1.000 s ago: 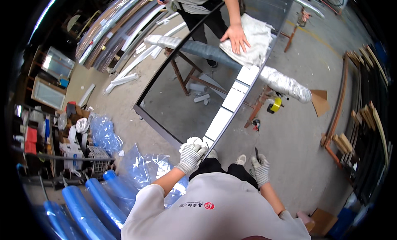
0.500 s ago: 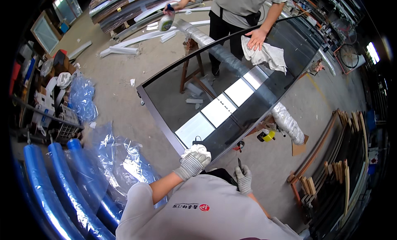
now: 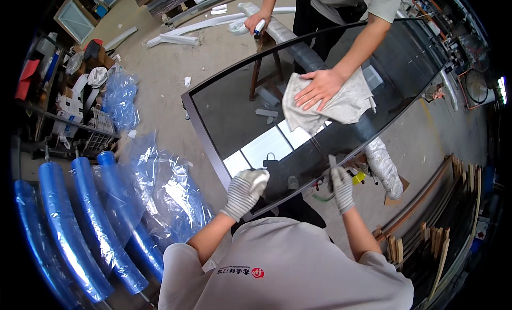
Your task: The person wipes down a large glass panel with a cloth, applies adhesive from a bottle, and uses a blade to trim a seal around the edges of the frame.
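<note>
A dark glass panel in a grey frame (image 3: pixel 210 144) lies flat before me on wrapped supports. My left hand (image 3: pixel 245 193), in a striped work glove, is closed on a crumpled white cloth (image 3: pixel 260 178) at the panel's near left corner. My right hand (image 3: pixel 342 190), also gloved, grips a thin flat scraper (image 3: pixel 333 161) whose tip points up beside the near edge; its handle is hidden. Across the panel a co-worker's hand (image 3: pixel 322 88) presses a grey-white rag (image 3: pixel 349 104) flat on the glass. The co-worker's other hand holds a spray bottle (image 3: pixel 259 27).
Blue film rolls (image 3: pixel 69 219) and loose clear plastic sheeting (image 3: pixel 170 192) lie at left. A cluttered shelf (image 3: pixel 66 120) stands beyond them. At right is a rack of dark profiles and wood strips (image 3: pixel 437 235). A foil-wrapped support (image 3: pixel 385 168) juts out under the panel, near a yellow tape measure (image 3: pixel 358 178).
My right hand has moved up and forward with the scraper to the panel's near edge. My left hand stays at the corner with the cloth. The co-worker's rag has slid nearer and left; the bottle is lower.
</note>
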{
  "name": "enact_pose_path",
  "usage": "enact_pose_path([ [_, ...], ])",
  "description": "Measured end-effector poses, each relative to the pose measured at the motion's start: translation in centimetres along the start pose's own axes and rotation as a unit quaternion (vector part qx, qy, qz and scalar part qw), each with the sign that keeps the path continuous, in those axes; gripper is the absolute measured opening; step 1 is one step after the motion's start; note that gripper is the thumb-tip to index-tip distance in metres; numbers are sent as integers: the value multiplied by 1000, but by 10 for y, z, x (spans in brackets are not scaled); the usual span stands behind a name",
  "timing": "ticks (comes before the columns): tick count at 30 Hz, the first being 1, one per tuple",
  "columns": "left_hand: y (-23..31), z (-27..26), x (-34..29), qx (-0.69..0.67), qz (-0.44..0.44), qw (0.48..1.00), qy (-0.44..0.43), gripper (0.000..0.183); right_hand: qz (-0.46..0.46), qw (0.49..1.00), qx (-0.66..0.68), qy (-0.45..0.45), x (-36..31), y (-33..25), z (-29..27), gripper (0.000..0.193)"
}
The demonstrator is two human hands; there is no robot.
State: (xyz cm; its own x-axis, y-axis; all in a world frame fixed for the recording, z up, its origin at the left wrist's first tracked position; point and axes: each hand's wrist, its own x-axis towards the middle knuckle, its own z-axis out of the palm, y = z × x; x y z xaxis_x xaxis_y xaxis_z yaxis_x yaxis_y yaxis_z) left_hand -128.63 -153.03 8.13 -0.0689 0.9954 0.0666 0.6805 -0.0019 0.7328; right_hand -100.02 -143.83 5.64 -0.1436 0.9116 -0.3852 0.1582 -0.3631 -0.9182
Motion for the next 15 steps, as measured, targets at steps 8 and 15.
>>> enact_pose_path([
  [8, 37, 14, 25, -276, -264, 917, 119, 46, -55, 990, -52, -120, 67, -62, -24, 32],
  [15, 62, 21, 7, -417, -324, 844, 88, 44, -199, 946, -156, -206, 166, -133, 49, 23],
])
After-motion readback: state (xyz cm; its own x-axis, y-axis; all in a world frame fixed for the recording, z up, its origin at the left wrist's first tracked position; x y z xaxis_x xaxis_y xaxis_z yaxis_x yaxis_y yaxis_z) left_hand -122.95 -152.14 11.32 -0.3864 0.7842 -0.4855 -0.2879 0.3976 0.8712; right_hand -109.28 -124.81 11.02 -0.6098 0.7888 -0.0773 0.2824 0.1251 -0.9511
